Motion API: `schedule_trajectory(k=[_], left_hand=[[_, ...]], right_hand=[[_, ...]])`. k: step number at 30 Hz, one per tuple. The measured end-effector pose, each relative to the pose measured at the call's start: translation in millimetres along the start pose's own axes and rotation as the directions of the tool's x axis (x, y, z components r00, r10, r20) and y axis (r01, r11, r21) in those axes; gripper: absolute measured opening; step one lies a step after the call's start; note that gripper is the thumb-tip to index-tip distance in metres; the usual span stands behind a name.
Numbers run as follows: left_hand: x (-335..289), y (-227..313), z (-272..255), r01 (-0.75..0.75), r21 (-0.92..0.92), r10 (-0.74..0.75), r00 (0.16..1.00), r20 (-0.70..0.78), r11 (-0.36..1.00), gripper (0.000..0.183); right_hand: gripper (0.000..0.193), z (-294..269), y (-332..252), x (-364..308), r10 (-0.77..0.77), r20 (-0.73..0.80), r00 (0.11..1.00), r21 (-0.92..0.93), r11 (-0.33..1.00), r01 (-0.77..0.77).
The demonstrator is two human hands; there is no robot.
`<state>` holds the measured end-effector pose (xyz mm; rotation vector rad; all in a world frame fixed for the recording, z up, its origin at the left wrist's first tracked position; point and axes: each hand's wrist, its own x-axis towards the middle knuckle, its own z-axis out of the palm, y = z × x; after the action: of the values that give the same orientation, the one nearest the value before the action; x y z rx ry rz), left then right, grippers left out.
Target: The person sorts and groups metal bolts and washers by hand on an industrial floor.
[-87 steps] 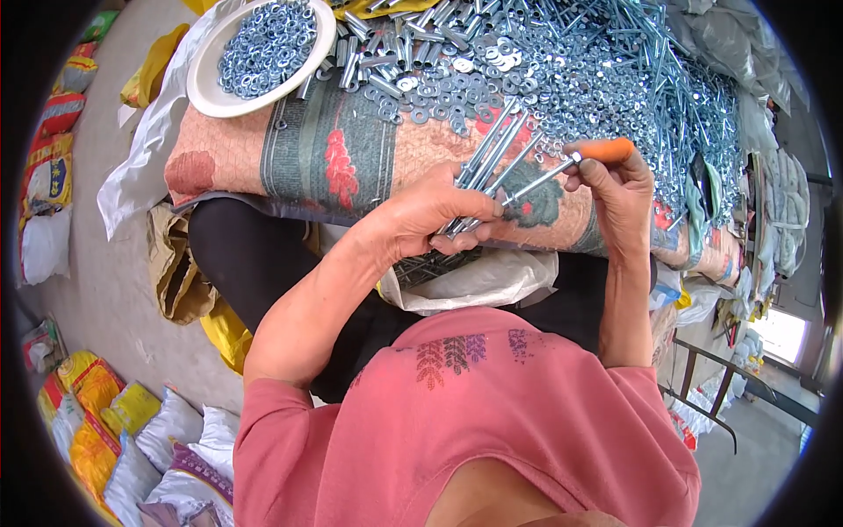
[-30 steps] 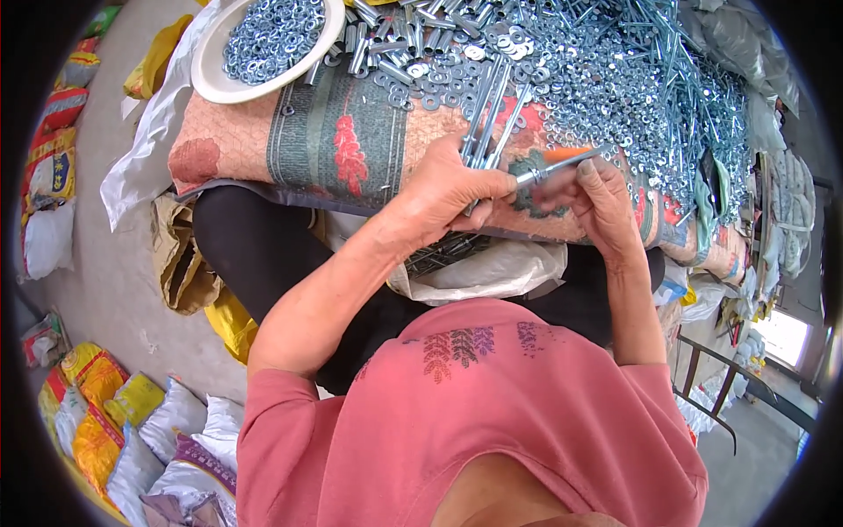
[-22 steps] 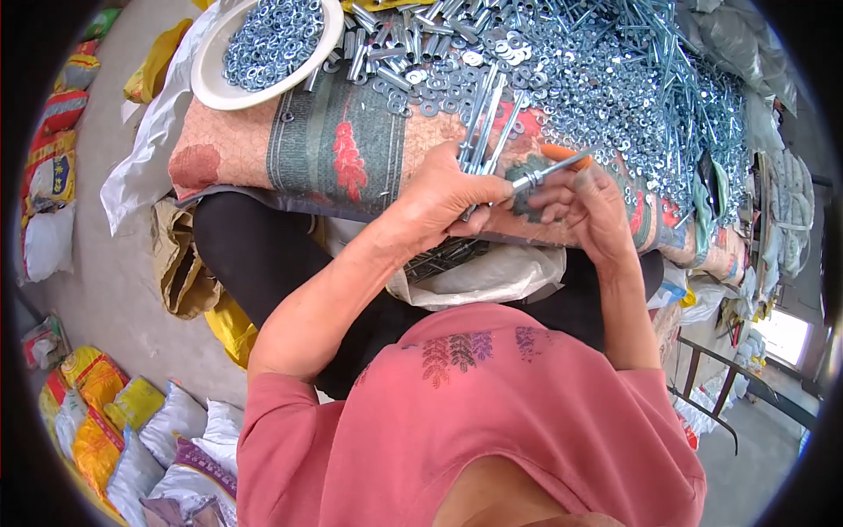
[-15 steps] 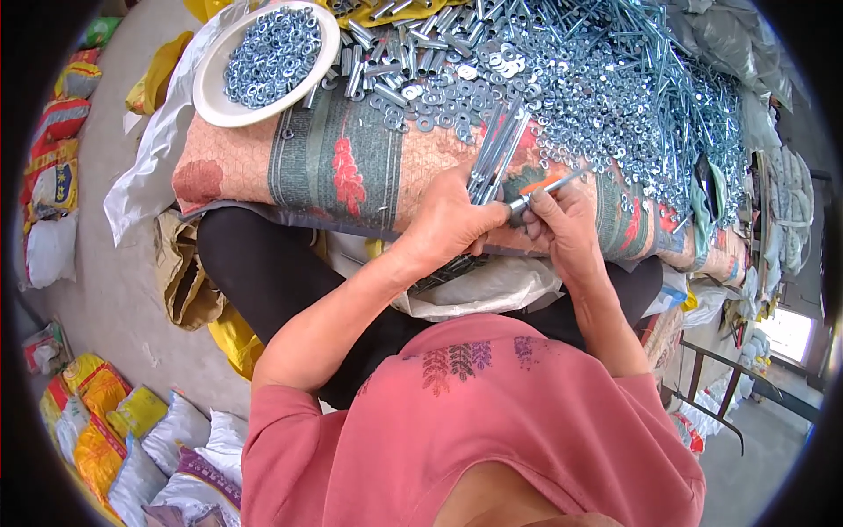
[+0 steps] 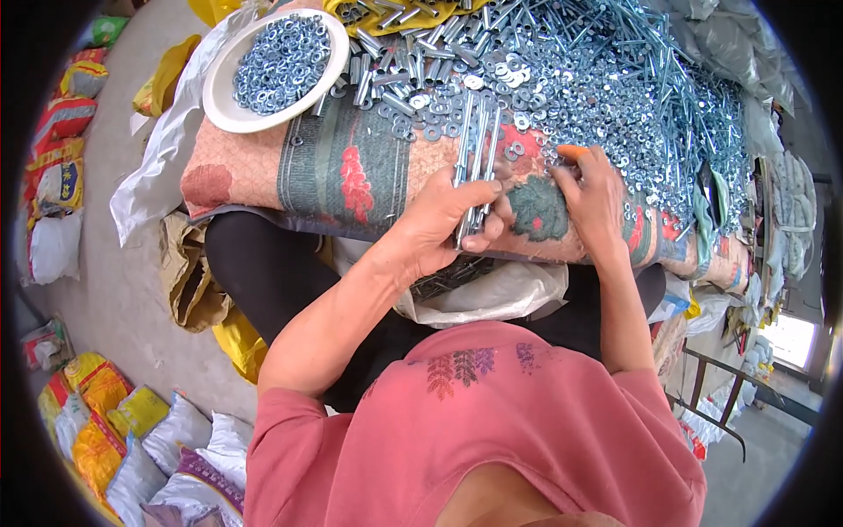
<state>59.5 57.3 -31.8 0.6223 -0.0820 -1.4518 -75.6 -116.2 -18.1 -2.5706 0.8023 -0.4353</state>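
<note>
My left hand [image 5: 448, 211] is closed around a bundle of long thin metal bolts [image 5: 476, 149], which stand up out of the fist above the patterned cloth. The bolts' lower ends poke out below my fingers. My right hand [image 5: 597, 198] is at the near edge of a heap of small nuts [image 5: 584, 119], thumb and forefinger bent and slightly apart. Something orange [image 5: 572, 152] covers the forefinger's tip. Whether a nut lies between the fingertips is too small to tell. Flat washers [image 5: 430, 114] are scattered just beyond the bolts.
A white bowl [image 5: 213, 105] of spring washers stands at the far left. Metal tubes [image 5: 399, 75] lie beside it, and more long bolts [image 5: 694, 105] are piled at the right. Below the cushioned surface [image 5: 237, 154], a white sack [image 5: 492, 303] sits between my legs. Filled bags [image 5: 97, 413] line the left floor.
My right hand has left the bolts and moved up and right to the nuts. My left hand has shifted slightly left, its bolts now more upright. The metal sleeve piece between the hands is no longer seen.
</note>
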Motion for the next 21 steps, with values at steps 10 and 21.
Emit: schedule_trajectory(k=[10, 21], left_hand=[[-4, 12, -7, -0.048, -0.033, 0.048, 0.999, -0.016, 0.998, 0.026], [-3, 9, 0, -0.029, 0.202, 0.041, 0.998, -0.056, 0.979, 0.027]], right_hand=[[0.015, 1, -12, 8, -0.124, -0.097, 0.988, 0.083, 0.988, 0.132], [0.013, 24, -20, 34, -0.209, 0.108, 0.972, 0.071, 0.977, 0.202]])
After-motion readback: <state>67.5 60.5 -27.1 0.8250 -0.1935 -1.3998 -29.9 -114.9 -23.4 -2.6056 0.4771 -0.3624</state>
